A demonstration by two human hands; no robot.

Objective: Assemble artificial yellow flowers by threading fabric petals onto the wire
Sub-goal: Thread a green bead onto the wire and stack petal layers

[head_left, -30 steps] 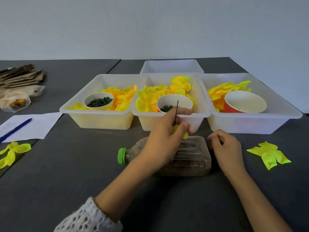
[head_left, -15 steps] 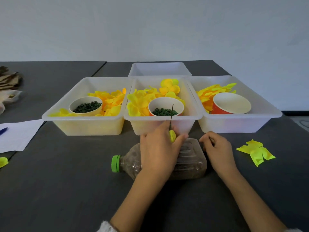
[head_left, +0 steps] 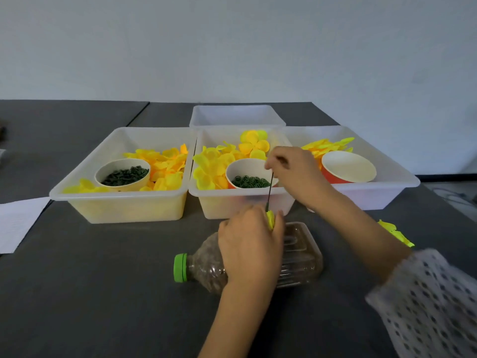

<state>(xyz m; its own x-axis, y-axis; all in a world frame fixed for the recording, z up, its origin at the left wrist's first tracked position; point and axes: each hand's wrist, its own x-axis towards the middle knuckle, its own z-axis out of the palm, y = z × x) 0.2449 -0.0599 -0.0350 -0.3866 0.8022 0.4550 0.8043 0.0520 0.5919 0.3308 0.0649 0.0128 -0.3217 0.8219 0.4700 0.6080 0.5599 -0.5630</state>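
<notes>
My left hand (head_left: 249,244) grips a thin dark wire (head_left: 269,192) near its lower end and holds it upright over a clear plastic bottle (head_left: 300,257) lying on the table. A yellow-green fabric petal (head_left: 270,220) sits on the wire just above my fingers. My right hand (head_left: 294,171) hovers over the middle bin (head_left: 206,197). Its curled fingertips are close together at the wire's top end, above a paper cup of small green rings (head_left: 247,180). Whether they pinch the wire or something small is unclear. Yellow petals (head_left: 214,161) fill the bin around the cup.
A left bin (head_left: 116,200) holds orange-yellow petals and a second cup of green rings (head_left: 124,174). The right bin (head_left: 397,182) holds petals and an orange paper cup (head_left: 348,167). An empty bin (head_left: 237,116) stands behind. Loose neon petals (head_left: 397,233) lie right, paper (head_left: 18,220) left.
My right hand has lifted off the table beside the bottle and moved up and forward to the wire's top over the middle cup. My left hand still holds the wire and petal.
</notes>
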